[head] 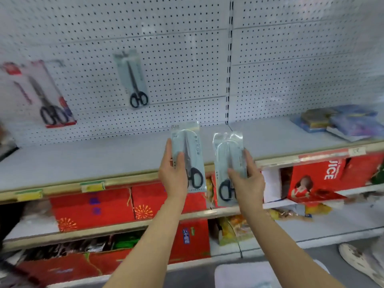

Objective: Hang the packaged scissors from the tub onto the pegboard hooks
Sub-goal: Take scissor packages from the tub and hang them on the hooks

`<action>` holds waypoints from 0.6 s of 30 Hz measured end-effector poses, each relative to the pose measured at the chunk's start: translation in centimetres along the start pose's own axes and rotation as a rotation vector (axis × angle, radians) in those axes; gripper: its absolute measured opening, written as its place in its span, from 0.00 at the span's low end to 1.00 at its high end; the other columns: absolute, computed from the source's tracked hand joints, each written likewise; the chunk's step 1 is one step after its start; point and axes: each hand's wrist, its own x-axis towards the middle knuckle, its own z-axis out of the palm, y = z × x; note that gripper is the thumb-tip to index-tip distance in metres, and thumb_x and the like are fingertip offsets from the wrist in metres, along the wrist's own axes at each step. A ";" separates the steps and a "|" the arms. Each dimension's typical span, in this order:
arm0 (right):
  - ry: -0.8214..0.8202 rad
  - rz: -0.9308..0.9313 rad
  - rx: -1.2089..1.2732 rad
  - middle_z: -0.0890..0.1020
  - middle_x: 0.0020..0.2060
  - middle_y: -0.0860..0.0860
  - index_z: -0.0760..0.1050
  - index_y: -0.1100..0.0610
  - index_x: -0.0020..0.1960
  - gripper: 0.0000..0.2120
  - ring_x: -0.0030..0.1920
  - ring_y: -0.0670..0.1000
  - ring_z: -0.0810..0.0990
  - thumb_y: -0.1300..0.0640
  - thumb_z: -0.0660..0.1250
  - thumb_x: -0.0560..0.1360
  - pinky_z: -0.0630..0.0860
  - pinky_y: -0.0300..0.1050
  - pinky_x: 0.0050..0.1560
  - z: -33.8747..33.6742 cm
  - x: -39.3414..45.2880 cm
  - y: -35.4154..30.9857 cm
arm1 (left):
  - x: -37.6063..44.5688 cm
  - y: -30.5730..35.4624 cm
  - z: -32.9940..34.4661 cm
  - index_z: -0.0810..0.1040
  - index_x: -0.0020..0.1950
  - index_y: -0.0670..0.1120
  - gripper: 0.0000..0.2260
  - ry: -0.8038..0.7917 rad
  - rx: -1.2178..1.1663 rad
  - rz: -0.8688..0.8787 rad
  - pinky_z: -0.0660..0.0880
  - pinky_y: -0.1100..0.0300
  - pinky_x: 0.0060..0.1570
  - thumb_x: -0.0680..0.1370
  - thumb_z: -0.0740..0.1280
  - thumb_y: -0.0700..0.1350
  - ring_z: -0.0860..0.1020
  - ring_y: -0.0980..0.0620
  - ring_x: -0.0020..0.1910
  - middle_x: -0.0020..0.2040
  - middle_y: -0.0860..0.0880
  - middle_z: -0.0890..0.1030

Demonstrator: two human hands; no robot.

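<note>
Two packs of black-handled scissors held upright, blades up, in front of the shelving. Left pack (pixel 188 156): grasped by the left hand (pixel 173 173), thumb across the face of the sleeve, fingers behind its left edge. Right pack (pixel 228 169): grasped by the right hand (pixel 247 179), thumb across the front, fingers wrapped round the right edge. The two packs stand side by side, apart, level with the front edge of the grey top shelf (pixel 83 163).

Behind: white pegboard (pixel 176 59). One matching grey pack (pixel 133 80) hangs on it, upper left of the hands. A larger red-trimmed scissors pack (pixel 45 94) hangs further left; both are blurred.

Right end of the top shelf: a stack of blue and yellow packets (pixel 336 121). Lower shelves: red boxes (pixel 93 204) and a red juice carton (pixel 320 179).
</note>
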 end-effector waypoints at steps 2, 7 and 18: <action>-0.022 -0.059 0.038 0.74 0.65 0.40 0.68 0.49 0.73 0.32 0.52 0.25 0.74 0.64 0.71 0.72 0.74 0.28 0.56 2.1 0.9 -2.2 | 2.6 1.9 -0.7 0.71 0.72 0.54 0.22 0.058 -0.017 0.046 0.76 0.63 0.55 0.79 0.67 0.43 0.80 0.56 0.49 0.60 0.51 0.81; -0.051 -0.151 0.104 0.74 0.64 0.39 0.69 0.49 0.72 0.32 0.52 0.22 0.72 0.66 0.71 0.71 0.68 0.20 0.53 6.9 2.9 -7.1 | 8.5 5.8 -2.0 0.72 0.72 0.54 0.22 0.154 -0.016 0.138 0.68 0.65 0.36 0.79 0.68 0.42 0.64 0.58 0.31 0.34 0.57 0.68; -0.127 -0.220 0.198 0.75 0.65 0.39 0.70 0.43 0.71 0.33 0.60 0.36 0.77 0.62 0.73 0.71 0.74 0.47 0.65 16.7 6.0 -12.9 | 18.7 9.3 -4.5 0.71 0.72 0.55 0.21 0.214 -0.067 0.178 0.69 0.72 0.35 0.80 0.67 0.43 0.66 0.59 0.30 0.34 0.61 0.68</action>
